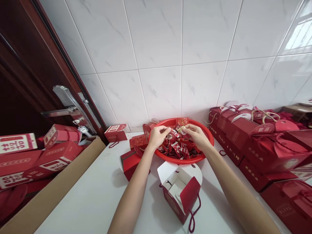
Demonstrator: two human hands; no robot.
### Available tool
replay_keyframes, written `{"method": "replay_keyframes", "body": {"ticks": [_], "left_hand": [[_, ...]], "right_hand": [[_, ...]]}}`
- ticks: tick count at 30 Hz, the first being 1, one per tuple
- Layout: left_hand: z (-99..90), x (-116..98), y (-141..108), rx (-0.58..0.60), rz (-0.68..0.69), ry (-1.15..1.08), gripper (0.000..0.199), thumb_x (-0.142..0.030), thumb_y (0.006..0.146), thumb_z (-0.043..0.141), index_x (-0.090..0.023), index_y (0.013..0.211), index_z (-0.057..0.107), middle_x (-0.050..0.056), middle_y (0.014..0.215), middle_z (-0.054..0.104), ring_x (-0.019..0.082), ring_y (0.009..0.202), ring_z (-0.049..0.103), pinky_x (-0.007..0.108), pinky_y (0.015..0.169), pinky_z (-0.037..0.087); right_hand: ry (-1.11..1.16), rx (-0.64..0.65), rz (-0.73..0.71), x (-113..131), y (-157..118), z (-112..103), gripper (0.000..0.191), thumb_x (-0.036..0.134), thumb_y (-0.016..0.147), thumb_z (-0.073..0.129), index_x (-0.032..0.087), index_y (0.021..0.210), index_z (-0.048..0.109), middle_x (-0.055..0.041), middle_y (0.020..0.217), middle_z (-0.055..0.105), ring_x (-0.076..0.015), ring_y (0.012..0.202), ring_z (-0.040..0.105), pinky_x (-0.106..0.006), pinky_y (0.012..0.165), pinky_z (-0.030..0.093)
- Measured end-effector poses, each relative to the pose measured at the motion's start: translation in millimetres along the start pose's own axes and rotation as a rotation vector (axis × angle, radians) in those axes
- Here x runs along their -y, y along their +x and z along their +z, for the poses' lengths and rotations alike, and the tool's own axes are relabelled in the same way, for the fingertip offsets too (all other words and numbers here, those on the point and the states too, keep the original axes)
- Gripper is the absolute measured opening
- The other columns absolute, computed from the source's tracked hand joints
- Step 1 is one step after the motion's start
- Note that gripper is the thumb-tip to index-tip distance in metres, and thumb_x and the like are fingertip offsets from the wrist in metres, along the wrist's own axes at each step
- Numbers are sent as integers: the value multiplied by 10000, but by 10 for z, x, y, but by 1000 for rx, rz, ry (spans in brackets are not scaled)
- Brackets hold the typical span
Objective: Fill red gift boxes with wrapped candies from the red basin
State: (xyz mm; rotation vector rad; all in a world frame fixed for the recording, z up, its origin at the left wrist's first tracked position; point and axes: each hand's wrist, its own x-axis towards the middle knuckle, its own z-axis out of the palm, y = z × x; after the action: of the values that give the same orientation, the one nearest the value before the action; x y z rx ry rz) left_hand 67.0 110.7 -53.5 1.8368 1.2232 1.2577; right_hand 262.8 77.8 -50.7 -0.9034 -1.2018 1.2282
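Observation:
Both hands are over a red plastic basket (209, 136) filled with red-wrapped candies (181, 149). My right hand (196, 135) pinches a small gold-wrapped candy (180, 130) between thumb and fingers. Just to its left, my left hand (158, 136) is closed in a pinch above the candies; whatever its fingertips hold is too small to make out. Between my forearms stands a red gift box (173, 203) with its white-lined flaps spread and a dark red cord handle hanging at its side. Its white inside shows.
Stacked red gift boxes (253, 143) with cord handles line the right side. Left of the basket lie more red boxes (129, 164) on the white table (97, 195). A cardboard carton (60, 185) of red boxes stands by the door handle (58, 112). Behind is a tiled wall (161, 91).

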Motion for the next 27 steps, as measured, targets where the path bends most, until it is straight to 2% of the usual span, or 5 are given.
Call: {"method": "replay_keyframes", "body": {"ticks": [4,8,13,19,27], "left_hand": [[98,-124,-43,53,15,-59,301,-479,805,651,-188,788,727,28,794,745,196,701,673,282,602,537],[-32,-146,-29,128,-37,-105,345,-487,843,591,-185,850,757,48,859,761,228,785,695,311,635,564],[-274,-28,-17,309,-56,365,115,-264,668,716,-242,757,785,37,823,783,253,839,709,331,842,530],[-106,-86,-70,552,-126,879,84,-291,665,692,-270,691,769,47,674,739,296,819,710,409,908,485],[-202,-24,-24,569,-114,611,339,-168,587,689,-253,894,807,50,896,780,250,850,709,272,686,509]], "right_hand": [[-62,187,-40,23,-25,20,377,513,639,835,190,699,649,-3,748,665,-149,736,597,-290,729,477],[-81,152,-43,11,-14,8,358,505,632,836,201,699,659,-1,745,668,-150,716,588,-295,717,466],[-115,-28,-79,-45,45,-30,366,521,624,816,210,668,629,-11,769,681,-160,715,581,-293,686,454],[-160,-71,-93,-56,53,-26,361,519,631,795,206,663,620,-12,731,655,-159,703,558,-285,645,424],[-134,-87,-97,-37,40,-19,312,482,645,780,205,666,638,-22,728,682,-164,708,585,-289,663,449]]}}
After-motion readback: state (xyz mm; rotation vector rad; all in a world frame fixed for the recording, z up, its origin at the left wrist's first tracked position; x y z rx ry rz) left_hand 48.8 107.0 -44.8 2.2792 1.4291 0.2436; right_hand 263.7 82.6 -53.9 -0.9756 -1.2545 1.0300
